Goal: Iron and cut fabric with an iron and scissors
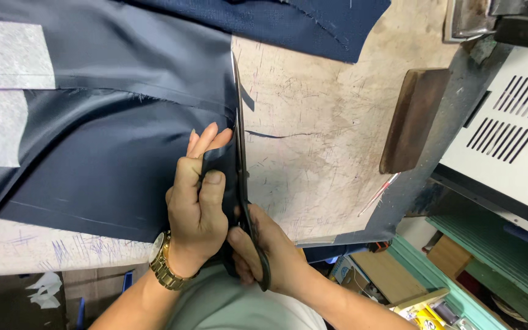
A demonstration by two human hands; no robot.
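A large piece of dark navy fabric (pixel 105 122) lies spread over a scratched, marked work table (pixel 319 134). My left hand (pixel 198 201), with a gold watch on the wrist, pinches the fabric's right edge between thumb and fingers. My right hand (pixel 270 250) grips the black handles of long scissors (pixel 239 140). The blades run along the fabric's right edge, pointing away from me, with the tip near the far part of the cloth. A thin dark strip or thread (pixel 276 134) lies on the table just right of the blades.
White interfacing patches (pixel 7 55) sit on the fabric at the left. More navy cloth (pixel 300 24) lies at the far edge. A dark wooden block (pixel 412 119) rests at the table's right side beside a red-and-white pencil (pixel 379 194). A white vented machine (pixel 508 128) stands to the right.
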